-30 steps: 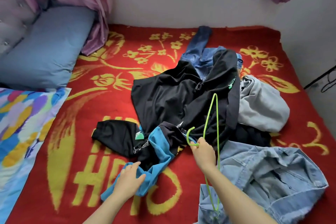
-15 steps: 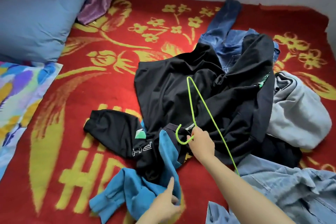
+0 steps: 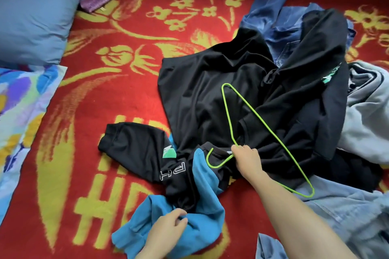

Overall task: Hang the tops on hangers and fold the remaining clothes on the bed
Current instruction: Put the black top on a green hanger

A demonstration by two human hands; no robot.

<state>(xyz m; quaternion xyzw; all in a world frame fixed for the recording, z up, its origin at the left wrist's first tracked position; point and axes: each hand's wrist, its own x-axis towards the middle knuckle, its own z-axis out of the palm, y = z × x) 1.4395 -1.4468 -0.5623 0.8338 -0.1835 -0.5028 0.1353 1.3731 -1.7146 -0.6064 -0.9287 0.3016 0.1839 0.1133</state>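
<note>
Nearest, left hand (image 3: 168,229), grip curled into the blue fabric of the black-and-blue top (image 3: 200,94), which lies crumpled mid-bed (image 3: 126,90); beyond it, right hand (image 3: 247,159), grip closed round the neck of the green wire hanger (image 3: 259,118) lying across that top; jeans (image 3: 271,6) farthest.
</note>
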